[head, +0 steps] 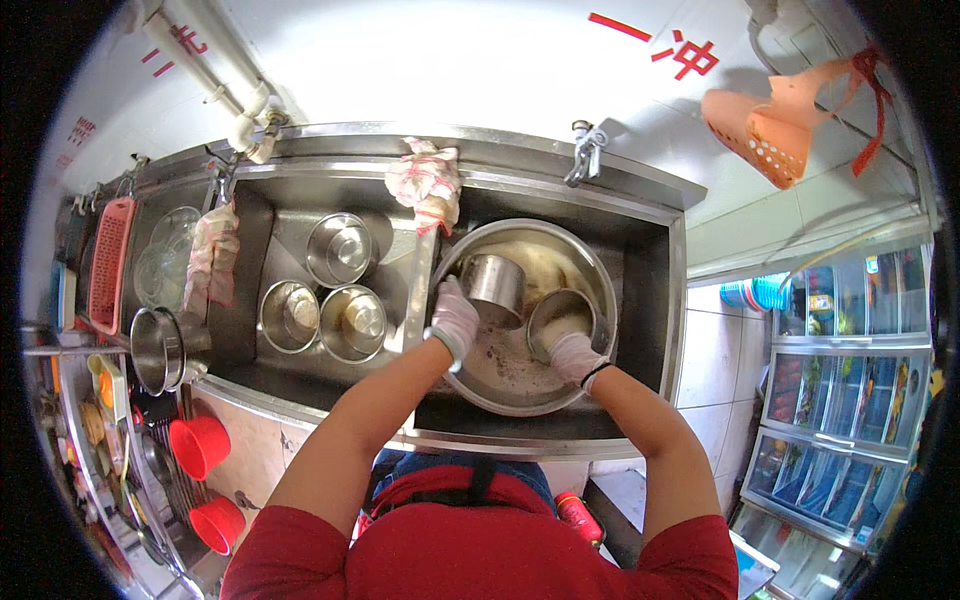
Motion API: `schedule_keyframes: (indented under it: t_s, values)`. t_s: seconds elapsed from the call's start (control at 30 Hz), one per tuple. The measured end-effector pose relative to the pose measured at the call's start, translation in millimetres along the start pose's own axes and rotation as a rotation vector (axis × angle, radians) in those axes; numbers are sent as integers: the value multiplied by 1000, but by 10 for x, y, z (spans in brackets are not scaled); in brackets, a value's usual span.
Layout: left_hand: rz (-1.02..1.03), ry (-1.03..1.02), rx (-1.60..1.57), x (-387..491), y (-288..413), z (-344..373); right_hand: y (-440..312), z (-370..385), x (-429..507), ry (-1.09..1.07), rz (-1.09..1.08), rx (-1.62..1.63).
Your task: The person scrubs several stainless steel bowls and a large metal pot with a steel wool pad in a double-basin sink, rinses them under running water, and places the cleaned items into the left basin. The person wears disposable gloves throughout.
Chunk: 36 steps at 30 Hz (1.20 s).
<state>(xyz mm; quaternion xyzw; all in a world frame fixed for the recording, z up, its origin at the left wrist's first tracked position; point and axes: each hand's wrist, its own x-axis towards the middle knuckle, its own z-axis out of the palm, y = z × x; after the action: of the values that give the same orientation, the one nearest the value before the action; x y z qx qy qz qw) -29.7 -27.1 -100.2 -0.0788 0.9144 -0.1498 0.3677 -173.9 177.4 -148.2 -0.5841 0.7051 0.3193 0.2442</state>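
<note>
A large steel basin (pixel 606 262) of cloudy, sudsy water stands in the right sink compartment. A tilted steel pot (pixel 493 283) shows its shiny side at the basin's left. My left hand (pixel 454 319), in a clear glove, is beside that pot at the basin's left rim; whether its fingers grip the pot is unclear. Farther right, a second steel pot (pixel 541 319) has its mouth turned up. My gloved right hand (pixel 576 354) reaches over its near rim, fingers inside and partly hidden.
Three steel pots (pixel 339 250) stand in the middle sink compartment. A checked cloth (pixel 426 180) hangs over the divider, below and left of a tap (pixel 586 154). Stacked steel pots (pixel 157 351) rest at left, near red buckets (pixel 199 448). Glass-fronted shelves (pixel 840 394) stand right.
</note>
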Motion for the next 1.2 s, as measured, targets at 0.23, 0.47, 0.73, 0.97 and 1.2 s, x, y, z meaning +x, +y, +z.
schedule_keyframes:
  t_s: [0.23, 0.47, 0.73, 0.97, 1.2]
  values:
    - [91, -170, -175, 257, 153, 206, 80, -1015, -797, -214, -275, 426]
    - [282, 59, -1042, 394, 559, 700, 306, -1339, -1091, -123, -443, 797]
    - [265, -237, -3319, -344, 752, 757, 375, -1661, -958, 42, -549, 1229]
    - [8, -247, -3199, -384, 493, 529, 487, -1407, -647, 31, -545, 1988]
    - [263, -192, -3365, -535, 253, -40, 214, -864, -483, 34, -433, 3005]
